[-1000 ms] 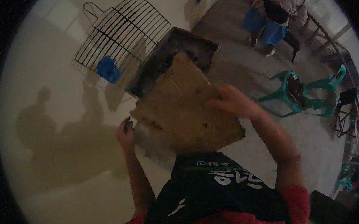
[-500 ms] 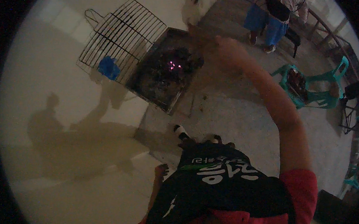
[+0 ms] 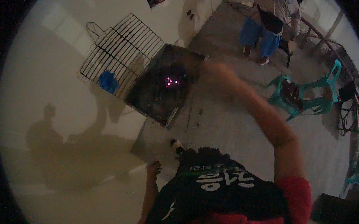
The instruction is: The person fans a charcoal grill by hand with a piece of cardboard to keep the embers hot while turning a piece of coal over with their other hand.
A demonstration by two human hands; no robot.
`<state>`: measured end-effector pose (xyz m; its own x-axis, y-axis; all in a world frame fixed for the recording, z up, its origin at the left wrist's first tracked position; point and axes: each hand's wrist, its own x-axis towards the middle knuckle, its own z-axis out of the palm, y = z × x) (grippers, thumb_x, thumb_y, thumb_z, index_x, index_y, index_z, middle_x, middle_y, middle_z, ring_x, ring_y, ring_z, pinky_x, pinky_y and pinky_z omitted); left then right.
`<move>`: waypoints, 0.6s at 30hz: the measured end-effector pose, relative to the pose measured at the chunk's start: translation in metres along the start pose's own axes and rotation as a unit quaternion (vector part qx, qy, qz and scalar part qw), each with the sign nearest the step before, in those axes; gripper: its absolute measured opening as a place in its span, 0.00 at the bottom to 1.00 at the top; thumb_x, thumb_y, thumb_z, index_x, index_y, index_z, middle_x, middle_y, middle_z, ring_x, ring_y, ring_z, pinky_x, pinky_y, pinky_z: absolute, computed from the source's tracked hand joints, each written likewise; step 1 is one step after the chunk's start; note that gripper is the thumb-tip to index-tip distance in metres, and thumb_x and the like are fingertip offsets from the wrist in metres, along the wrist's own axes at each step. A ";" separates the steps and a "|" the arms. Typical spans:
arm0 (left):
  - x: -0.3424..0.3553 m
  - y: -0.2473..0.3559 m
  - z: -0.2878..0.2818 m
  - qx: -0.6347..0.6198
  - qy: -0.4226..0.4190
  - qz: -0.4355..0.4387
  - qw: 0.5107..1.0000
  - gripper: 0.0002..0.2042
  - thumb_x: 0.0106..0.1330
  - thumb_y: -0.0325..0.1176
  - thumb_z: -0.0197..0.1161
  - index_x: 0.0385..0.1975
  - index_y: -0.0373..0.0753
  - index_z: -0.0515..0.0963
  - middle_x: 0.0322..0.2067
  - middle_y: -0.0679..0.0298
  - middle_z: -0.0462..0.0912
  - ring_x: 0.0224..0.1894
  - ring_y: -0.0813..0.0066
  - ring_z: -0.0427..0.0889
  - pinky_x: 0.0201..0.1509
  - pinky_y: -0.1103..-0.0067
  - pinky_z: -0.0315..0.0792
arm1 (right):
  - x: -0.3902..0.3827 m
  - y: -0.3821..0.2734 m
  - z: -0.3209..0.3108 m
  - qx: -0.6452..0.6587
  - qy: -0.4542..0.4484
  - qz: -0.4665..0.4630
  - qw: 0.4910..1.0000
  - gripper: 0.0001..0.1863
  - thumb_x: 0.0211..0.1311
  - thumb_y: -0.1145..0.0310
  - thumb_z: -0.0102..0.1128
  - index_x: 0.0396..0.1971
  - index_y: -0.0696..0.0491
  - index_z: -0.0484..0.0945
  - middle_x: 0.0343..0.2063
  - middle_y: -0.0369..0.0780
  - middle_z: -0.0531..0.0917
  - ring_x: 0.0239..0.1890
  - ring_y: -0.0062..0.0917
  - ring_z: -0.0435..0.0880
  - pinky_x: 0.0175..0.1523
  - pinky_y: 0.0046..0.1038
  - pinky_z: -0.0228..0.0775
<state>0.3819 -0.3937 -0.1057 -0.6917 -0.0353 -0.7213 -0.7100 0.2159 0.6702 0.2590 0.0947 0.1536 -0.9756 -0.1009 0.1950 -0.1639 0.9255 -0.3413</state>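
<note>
Over the right side of a dark rectangular charcoal grill (image 3: pixel 147 104), my right hand (image 3: pixel 221 75) is smeared by motion at the end of my outstretched arm. Its fingers do not show clearly, and a faint brownish blur around it leaves unclear whether it holds anything. Glowing coals (image 3: pixel 172 83) lie in the middle of the dark charcoal. My left hand (image 3: pixel 154 167) hangs low beside my body, away from the grill, its fingers loosely apart with nothing visible in them. A wire grill rack (image 3: pixel 118 49) with a looped handle stands against the pale wall, left of the grill.
A crumpled blue thing (image 3: pixel 108 81) is at the rack's lower part. To the right, a green plastic chair or stool (image 3: pixel 278 98) bears dark items, with a green chair (image 3: pixel 329 84) beside it. A person (image 3: pixel 271 28) in blue trousers stands at the far right, near a railing (image 3: pixel 323 40).
My right hand has shifted slightly down in the picture, still blurred. The whole view has tilted, so the grill and chairs sit lower. My left hand has moved slightly left.
</note>
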 end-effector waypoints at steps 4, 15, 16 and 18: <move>0.001 -0.022 0.002 -0.038 -0.064 0.029 0.997 0.13 0.51 0.32 0.56 0.36 0.35 0.72 0.26 0.59 0.76 0.21 0.71 0.74 0.21 0.80 0.67 | -0.016 -0.063 -0.001 0.206 -0.068 -0.134 0.967 0.18 0.48 0.68 0.49 0.42 0.53 0.66 0.33 0.47 0.75 0.39 0.31 0.74 0.37 0.34 0.69; -0.024 -0.063 -0.011 0.356 -0.128 0.259 0.889 0.12 0.48 0.30 0.58 0.33 0.34 0.72 0.27 0.59 0.76 0.23 0.69 0.75 0.25 0.77 0.69 | -0.022 -0.063 -0.010 0.267 -0.035 -0.144 0.952 0.16 0.48 0.61 0.52 0.39 0.49 0.70 0.33 0.40 0.77 0.34 0.34 0.77 0.37 0.33 0.70; -0.030 -0.056 -0.016 0.490 -0.189 0.444 0.726 0.12 0.48 0.31 0.58 0.33 0.34 0.72 0.27 0.59 0.76 0.24 0.69 0.75 0.25 0.76 0.69 | -0.020 -0.057 -0.021 0.186 -0.031 -0.038 0.981 0.15 0.48 0.63 0.51 0.37 0.52 0.71 0.31 0.42 0.77 0.34 0.36 0.77 0.37 0.34 0.70; -0.020 -0.062 -0.013 0.415 -0.089 0.250 0.870 0.13 0.49 0.31 0.58 0.34 0.34 0.72 0.27 0.59 0.76 0.24 0.69 0.75 0.26 0.76 0.69 | -0.012 -0.049 -0.053 0.064 -0.013 0.103 0.992 0.13 0.48 0.66 0.50 0.35 0.55 0.72 0.29 0.45 0.77 0.34 0.38 0.76 0.38 0.34 0.68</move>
<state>0.4381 -0.4192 -0.1305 -0.8024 0.4017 -0.4414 0.0654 0.7943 0.6040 0.2865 0.0697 0.2172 -0.9935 0.0753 0.0851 0.0246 0.8736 -0.4860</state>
